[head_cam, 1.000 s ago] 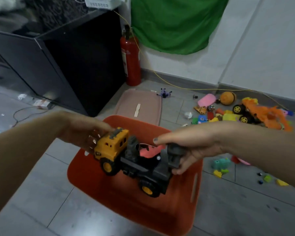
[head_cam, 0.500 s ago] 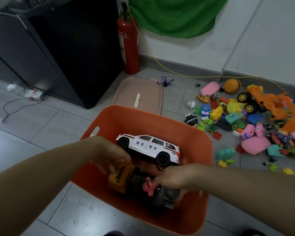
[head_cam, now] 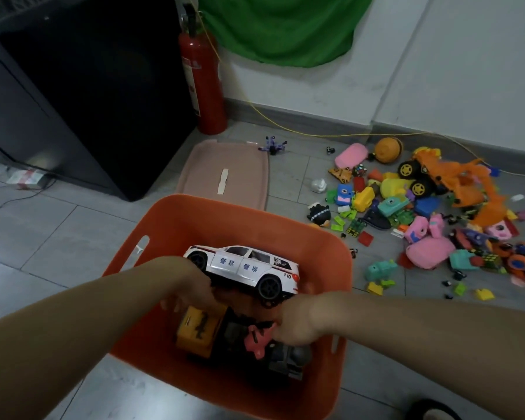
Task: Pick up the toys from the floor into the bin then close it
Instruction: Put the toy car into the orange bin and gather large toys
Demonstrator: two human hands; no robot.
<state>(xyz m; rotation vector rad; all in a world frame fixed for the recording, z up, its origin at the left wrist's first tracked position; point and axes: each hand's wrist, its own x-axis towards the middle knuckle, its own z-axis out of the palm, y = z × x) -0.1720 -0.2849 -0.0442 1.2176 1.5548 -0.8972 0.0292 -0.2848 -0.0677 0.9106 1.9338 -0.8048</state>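
Grey floor tiles (head_cam: 58,237) fill the frame, with a white wall and a green cloth (head_cam: 282,28) across the top and a red fire extinguisher (head_cam: 202,83) beside a black cabinet (head_cam: 82,86) at upper left. In the lower centre sits the orange bin (head_cam: 170,225), open, slot handles in its side walls; its pale pink lid (head_cam: 225,174) lies flat on the floor just above it. Inside the bin, a white police car (head_cam: 243,268) lies against the upper part, and below it a yellow-cabbed truck (head_cam: 222,331) with a dark grey body (a pink piece lies on top of it). The left hand (head_cam: 191,286) reaches down at the truck's cab, the right hand (head_cam: 297,322) at its grey rear; whether either grips cannot be told, the fingers being hidden. A heap of bright toys (head_cam: 431,213) is scattered at the right of the frame.
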